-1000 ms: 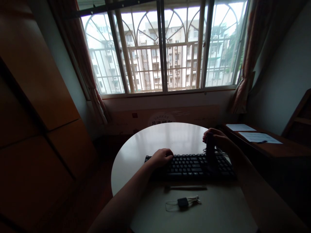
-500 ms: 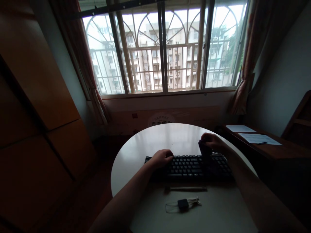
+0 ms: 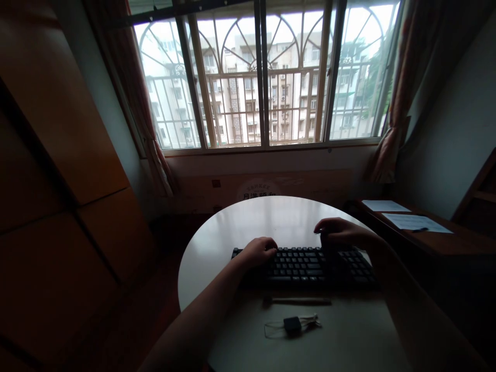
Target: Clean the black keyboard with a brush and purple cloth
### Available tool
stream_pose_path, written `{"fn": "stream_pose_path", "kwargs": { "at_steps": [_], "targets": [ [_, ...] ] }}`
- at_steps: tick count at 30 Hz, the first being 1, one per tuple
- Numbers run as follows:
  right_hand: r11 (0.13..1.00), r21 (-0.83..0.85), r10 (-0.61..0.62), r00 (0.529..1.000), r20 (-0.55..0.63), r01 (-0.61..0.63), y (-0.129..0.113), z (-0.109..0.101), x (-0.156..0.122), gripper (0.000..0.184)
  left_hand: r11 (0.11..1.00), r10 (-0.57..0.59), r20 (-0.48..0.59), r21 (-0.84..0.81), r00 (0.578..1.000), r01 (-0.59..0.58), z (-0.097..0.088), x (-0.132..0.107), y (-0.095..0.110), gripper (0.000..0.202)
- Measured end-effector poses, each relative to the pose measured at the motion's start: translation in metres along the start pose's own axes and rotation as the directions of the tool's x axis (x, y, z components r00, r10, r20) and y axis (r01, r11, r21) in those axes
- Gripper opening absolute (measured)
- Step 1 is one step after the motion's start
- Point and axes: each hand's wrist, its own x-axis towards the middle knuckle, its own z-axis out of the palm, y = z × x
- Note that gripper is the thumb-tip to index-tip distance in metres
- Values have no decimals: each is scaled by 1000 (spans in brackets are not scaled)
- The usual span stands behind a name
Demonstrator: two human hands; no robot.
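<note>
Keyboard point(image 3: 296, 266) flat on the white tabletop point(image 3: 248, 222), with work on the keys seemingly underway — not finished, to judge by both hands at it. Left hand point(image 3: 260, 251) bent over the left end, touching; cannot tell whether clamped there or merely resting. Right hand point(image 3: 336, 231) closed on the top of a dark thing point(image 3: 330, 254), held roughly upright over the right-centre keys; too dark to name, contact with the keys unclear. Cannot tell the share done or left — no clear difference among the visible keys. Dark thing not yet set aside. Nearer the front, out of both hands: a thin rod point(image 3: 300, 301) and a corded block point(image 3: 292, 324).
</note>
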Motion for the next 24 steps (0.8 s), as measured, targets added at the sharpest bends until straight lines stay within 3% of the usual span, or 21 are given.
{"fn": "stream_pose_path", "kwargs": {
  "at_steps": [2, 5, 8, 11, 14, 18, 24],
  "targets": [
    [977, 195, -105, 992, 74, 88, -6, -2, -11, 40, 1000, 8, -9, 9, 1000, -8, 1, 0, 0, 27],
    [859, 449, -295, 955, 42, 245, -5, -6, -22, 37, 1000, 5, -19, 27, 1000, -5, 1, 1, 1, 26],
    [816, 501, -333, 943, -2, 289, -1, -9, -23, 34, 999, 3, -12, 32, 1000, -2, 1, 1, 0, 27],
    [920, 348, -209, 977, 47, 180, 1, -7, -14, 34, 1000, 8, -12, 28, 1000, -8, 0, 1, 0, 27],
    [1000, 19, -17, 994, 106, 15, 5, 4, 3, 36, 1000, -1, -2, 22, 1000, 1, 1, 2, -2, 26],
    [919, -390, 69, 997, 28, -53, 24, 25, 28, 29, 1000, -8, 9, 27, 1000, 8, 0, 1, 0, 26],
    [884, -466, 41, 999, -15, -43, 45, 34, 41, 27, 999, -23, 21, 24, 1000, 23, -5, -1, 8, 27]
  ]
}}
